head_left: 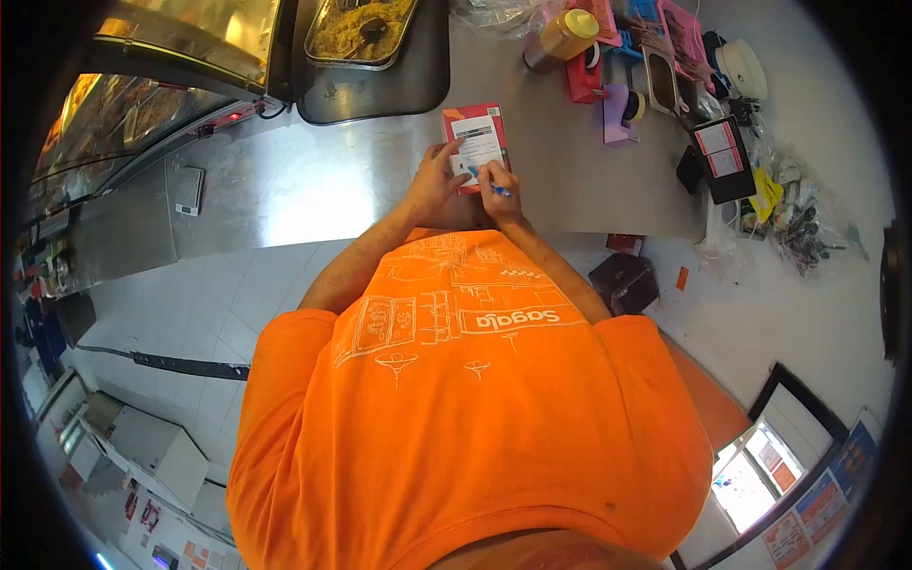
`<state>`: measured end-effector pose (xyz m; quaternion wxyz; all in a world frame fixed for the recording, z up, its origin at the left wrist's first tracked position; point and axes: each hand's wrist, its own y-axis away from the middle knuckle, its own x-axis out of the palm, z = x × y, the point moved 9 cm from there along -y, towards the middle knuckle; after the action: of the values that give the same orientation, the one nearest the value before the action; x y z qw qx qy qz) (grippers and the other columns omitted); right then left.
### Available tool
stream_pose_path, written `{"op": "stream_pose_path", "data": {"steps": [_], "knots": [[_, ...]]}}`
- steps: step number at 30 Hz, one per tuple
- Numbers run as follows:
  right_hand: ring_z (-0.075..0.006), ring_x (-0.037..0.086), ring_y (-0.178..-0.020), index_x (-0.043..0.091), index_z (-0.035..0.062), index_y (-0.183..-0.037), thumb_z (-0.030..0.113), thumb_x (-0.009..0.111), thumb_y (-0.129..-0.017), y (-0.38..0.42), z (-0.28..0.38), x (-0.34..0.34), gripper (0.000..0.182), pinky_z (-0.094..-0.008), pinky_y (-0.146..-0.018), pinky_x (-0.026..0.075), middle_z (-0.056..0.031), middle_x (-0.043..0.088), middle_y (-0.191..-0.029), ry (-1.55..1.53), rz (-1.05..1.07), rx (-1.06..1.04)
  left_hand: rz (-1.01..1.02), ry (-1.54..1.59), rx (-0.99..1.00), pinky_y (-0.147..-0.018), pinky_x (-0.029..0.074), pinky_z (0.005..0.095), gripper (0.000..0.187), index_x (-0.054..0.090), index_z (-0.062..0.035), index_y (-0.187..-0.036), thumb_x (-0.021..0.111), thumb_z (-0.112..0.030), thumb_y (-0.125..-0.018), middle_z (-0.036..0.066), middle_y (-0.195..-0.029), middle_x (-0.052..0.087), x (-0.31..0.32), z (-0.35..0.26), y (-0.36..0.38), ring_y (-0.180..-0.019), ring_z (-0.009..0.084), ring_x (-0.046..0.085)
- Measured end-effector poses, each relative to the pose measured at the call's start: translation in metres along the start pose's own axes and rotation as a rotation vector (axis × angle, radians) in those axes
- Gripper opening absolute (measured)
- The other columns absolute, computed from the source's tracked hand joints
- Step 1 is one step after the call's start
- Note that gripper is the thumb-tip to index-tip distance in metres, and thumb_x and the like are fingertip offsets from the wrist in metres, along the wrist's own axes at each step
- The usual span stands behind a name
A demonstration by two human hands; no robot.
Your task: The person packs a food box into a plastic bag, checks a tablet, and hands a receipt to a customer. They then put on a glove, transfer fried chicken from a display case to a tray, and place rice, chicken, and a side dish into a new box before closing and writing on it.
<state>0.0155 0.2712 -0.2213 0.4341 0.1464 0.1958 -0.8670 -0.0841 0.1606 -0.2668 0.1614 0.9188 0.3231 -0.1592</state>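
A printed white slip (480, 142) lies on top of a red card or booklet (489, 112) on the steel counter. My left hand (435, 180) rests at the slip's left edge, its thumb and fingers apart on the paper. In my right hand (501, 195) is a blue pen (502, 191), gripped between closed fingers over the lower part of the slip. The pen's tip is hard to make out.
Beyond my hands a dark tray (372, 95) bears a metal pan of yellow food (361, 33). A squeeze bottle (562, 40), purple tape dispenser (622, 114) and black card terminal (724, 157) stand rightward. A small scale (190, 190) lies left, near a lit glass display case (171, 114).
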Motion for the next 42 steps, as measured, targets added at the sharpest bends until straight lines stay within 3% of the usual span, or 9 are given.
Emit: {"op": "stream_pose_path", "data": {"steps": [2, 11, 14, 20, 23, 35, 38, 41, 42], "knots": [[-0.0279, 0.065, -0.062, 0.053, -0.0006, -0.084, 0.008, 0.052, -0.094, 0.001, 0.003, 0.001, 0.014, -0.0349, -0.054, 0.047, -0.0163, 0.061, -0.071, 0.051, 0.020, -0.071, 0.003, -0.021, 0.018, -0.095, 0.049, 0.0411, 0.069, 0.046, -0.0149, -0.138, 0.077, -0.013, -0.076, 0.026, -0.134, 0.043, -0.002, -0.003, -0.001, -0.115, 0.0393, 0.055], [-0.0281, 0.064, -0.060, 0.054, -0.0007, -0.082, 0.008, 0.053, -0.093, 0.005, -0.008, -0.004, 0.015, -0.0351, -0.054, 0.047, -0.0154, 0.062, -0.069, 0.058, -0.038, -0.018, -0.028, -0.086, 0.046, -0.095, 0.050, 0.0413, 0.069, 0.046, -0.0150, -0.138, 0.078, -0.017, -0.077, 0.026, -0.133, 0.043, -0.004, -0.006, 0.001, -0.116, 0.0407, 0.054], [-0.0357, 0.064, -0.065, 0.052, 0.0009, -0.081, 0.007, 0.054, -0.092, 0.003, -0.007, -0.013, 0.013, -0.0393, -0.054, 0.047, -0.0196, 0.062, -0.074, 0.081, -0.106, -0.005, 0.024, -0.030, -0.020, -0.092, 0.052, 0.0381, 0.068, 0.044, -0.0139, -0.140, 0.076, -0.019, -0.080, 0.025, -0.132, 0.045, -0.003, -0.005, 0.003, -0.117, 0.0365, 0.054], [-0.0338, 0.064, -0.061, 0.053, -0.0003, -0.082, 0.010, 0.054, -0.093, -0.011, -0.018, -0.013, 0.015, -0.0387, -0.053, 0.047, -0.0192, 0.061, -0.069, 0.083, -0.045, 0.081, -0.056, -0.149, 0.052, -0.089, 0.053, 0.0389, 0.069, 0.046, -0.0159, -0.139, 0.078, -0.018, -0.077, 0.027, -0.134, 0.043, -0.004, -0.004, 0.002, -0.115, 0.0398, 0.055], [-0.0330, 0.064, -0.060, 0.052, -0.0010, -0.081, 0.010, 0.053, -0.094, -0.014, -0.018, -0.023, 0.018, -0.0385, -0.053, 0.046, -0.0189, 0.060, -0.067, 0.071, -0.147, 0.079, -0.008, -0.073, -0.015, -0.092, 0.051, 0.0402, 0.070, 0.046, -0.0162, -0.139, 0.078, -0.019, -0.077, 0.027, -0.135, 0.043, -0.002, -0.001, 0.003, -0.117, 0.0405, 0.054], [-0.0311, 0.058, -0.053, 0.052, -0.0002, -0.078, 0.012, 0.051, -0.094, -0.011, -0.032, -0.034, 0.020, -0.0368, -0.050, 0.043, -0.0183, 0.057, -0.061, 0.078, -0.040, 0.162, -0.037, -0.091, -0.009, -0.091, 0.052, 0.0383, 0.070, 0.047, -0.0151, -0.139, 0.078, -0.017, -0.077, 0.025, -0.133, 0.045, -0.004, -0.008, 0.003, -0.114, 0.0387, 0.057], [-0.0315, 0.059, -0.054, 0.054, 0.0009, -0.079, 0.012, 0.054, -0.094, -0.020, -0.019, -0.041, 0.019, -0.0368, -0.050, 0.043, -0.0181, 0.058, -0.064, 0.148, 0.035, 0.096, 0.034, 0.056, -0.105, -0.090, 0.053, 0.0375, 0.070, 0.046, -0.0135, -0.139, 0.078, -0.014, -0.076, 0.025, -0.134, 0.045, -0.001, -0.004, 0.001, -0.111, 0.0357, 0.059], [-0.0325, 0.064, -0.072, 0.059, 0.0031, -0.088, 0.012, 0.055, -0.093, -0.025, -0.037, -0.073, 0.011, -0.0385, -0.060, 0.048, -0.0179, 0.064, -0.079, 0.219, -0.120, 0.169, -0.011, -0.089, 0.044, -0.087, 0.055, 0.0364, 0.072, 0.046, -0.0126, -0.139, 0.078, -0.010, -0.074, 0.024, -0.134, 0.045, -0.008, -0.016, -0.001, -0.108, 0.0322, 0.061], [-0.0329, 0.063, -0.079, 0.060, 0.0043, -0.093, 0.011, 0.054, -0.093, -0.027, -0.040, -0.072, 0.008, -0.0397, -0.066, 0.048, -0.0175, 0.064, -0.085, 0.294, -0.103, 0.099, 0.001, -0.056, 0.030, -0.092, 0.051, 0.0378, 0.072, 0.045, -0.0125, -0.139, 0.078, -0.011, -0.074, 0.023, -0.133, 0.047, -0.011, -0.016, -0.002, -0.113, 0.0327, 0.058]]}}
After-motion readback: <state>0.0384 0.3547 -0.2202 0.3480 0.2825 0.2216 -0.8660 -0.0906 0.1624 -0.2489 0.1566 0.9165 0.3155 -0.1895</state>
